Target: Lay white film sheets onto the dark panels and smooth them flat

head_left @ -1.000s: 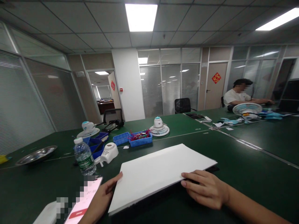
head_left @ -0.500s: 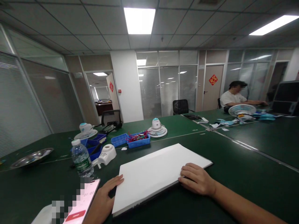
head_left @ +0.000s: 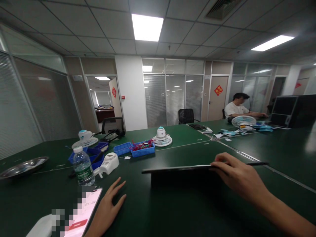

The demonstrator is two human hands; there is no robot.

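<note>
The right hand (head_left: 238,174) pinches the board (head_left: 177,169), left hand (head_left: 108,204) splayed; green bottle label (head_left: 84,174) illegible.

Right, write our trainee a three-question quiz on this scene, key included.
1. True or false: the left hand is holding the flat board.
2. Fill in the colour: the red wires lie in a ____ tray.
3. Which lies nearest the left hand? A) metal dish; B) phone; C) office chair.

Key: 1. False, the right hand holds it. 2. Blue. 3. B.
</note>
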